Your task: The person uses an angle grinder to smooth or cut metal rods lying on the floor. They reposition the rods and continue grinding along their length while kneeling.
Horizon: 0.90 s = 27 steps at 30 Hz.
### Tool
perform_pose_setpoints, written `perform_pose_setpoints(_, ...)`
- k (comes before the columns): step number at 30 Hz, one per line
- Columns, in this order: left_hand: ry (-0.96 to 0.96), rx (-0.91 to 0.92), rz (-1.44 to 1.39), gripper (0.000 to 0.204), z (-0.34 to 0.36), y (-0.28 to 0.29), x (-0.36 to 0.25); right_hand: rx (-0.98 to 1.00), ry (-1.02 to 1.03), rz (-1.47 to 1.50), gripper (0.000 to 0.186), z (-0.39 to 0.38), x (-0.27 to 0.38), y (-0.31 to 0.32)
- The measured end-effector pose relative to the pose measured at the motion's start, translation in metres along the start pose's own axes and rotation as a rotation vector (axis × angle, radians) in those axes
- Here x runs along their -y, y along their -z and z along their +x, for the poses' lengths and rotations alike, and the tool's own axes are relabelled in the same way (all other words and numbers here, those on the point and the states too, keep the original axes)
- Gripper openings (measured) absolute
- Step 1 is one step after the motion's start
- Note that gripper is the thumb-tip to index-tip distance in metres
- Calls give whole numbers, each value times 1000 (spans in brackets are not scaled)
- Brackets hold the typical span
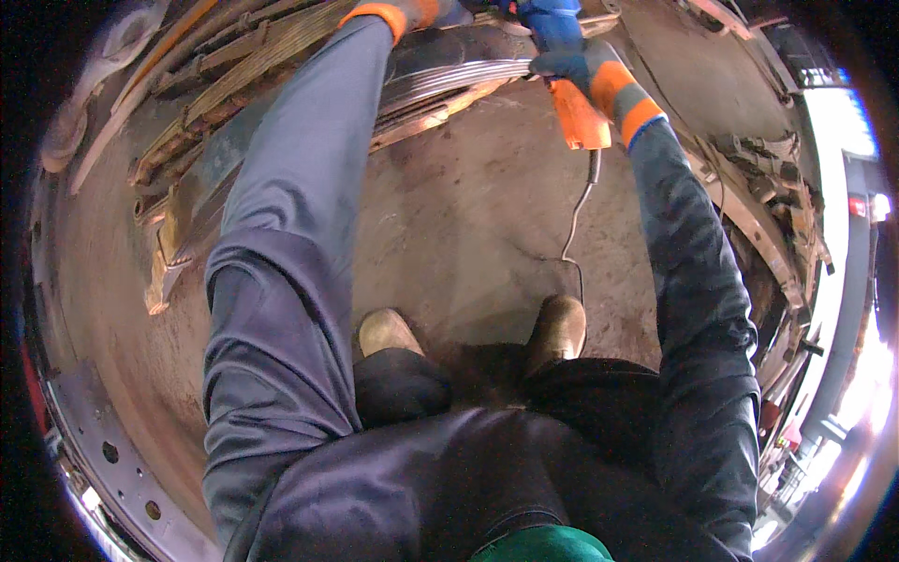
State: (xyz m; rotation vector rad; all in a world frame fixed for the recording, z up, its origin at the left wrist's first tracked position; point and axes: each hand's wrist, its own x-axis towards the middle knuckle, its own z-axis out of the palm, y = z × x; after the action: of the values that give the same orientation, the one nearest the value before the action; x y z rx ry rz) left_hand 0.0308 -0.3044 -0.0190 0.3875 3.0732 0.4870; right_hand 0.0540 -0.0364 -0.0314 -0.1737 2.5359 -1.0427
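Note:
My right hand (pixel 599 80), in a grey, orange and dark glove, is wrapped round the handle of a corded power tool (pixel 578 117). The tool has an orange lower end and a blue front part that reaches the upper edge; its working end is out of view. A thin cord (pixel 575 215) runs down from it toward my right boot. Beneath the tool's front lies a stack of long, curved metal leaf springs (pixel 454 84). My left hand (pixel 426 11), in an orange-and-grey glove, is at the upper edge beside the stack. Its fingers are mostly cut off.
More rusty leaf springs (pixel 225 98) lie at the upper left, and further metal parts (pixel 763 183) are heaped on the right. A steel beam with holes (pixel 122 478) curves along the lower left. My tan boots (pixel 557 328) stand on the brown floor (pixel 459 215), with the cord near the right one.

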Motion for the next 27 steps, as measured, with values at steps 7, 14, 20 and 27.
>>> perform_pose_setpoints(7,28,52,78,50,16,-13,-32,6,-45,47,35,5,-49,21)
perform_pose_setpoints(14,93,154,245,44,-4,32,-59,106,55,275,30,-12,-38,19)
perform_pose_setpoints(20,3,52,400,42,8,20,-77,200,750,-321,17,-7,-89,46)
perform_pose_setpoints(27,106,206,489,40,-22,78,-123,529,315,500,24,-6,-65,23)
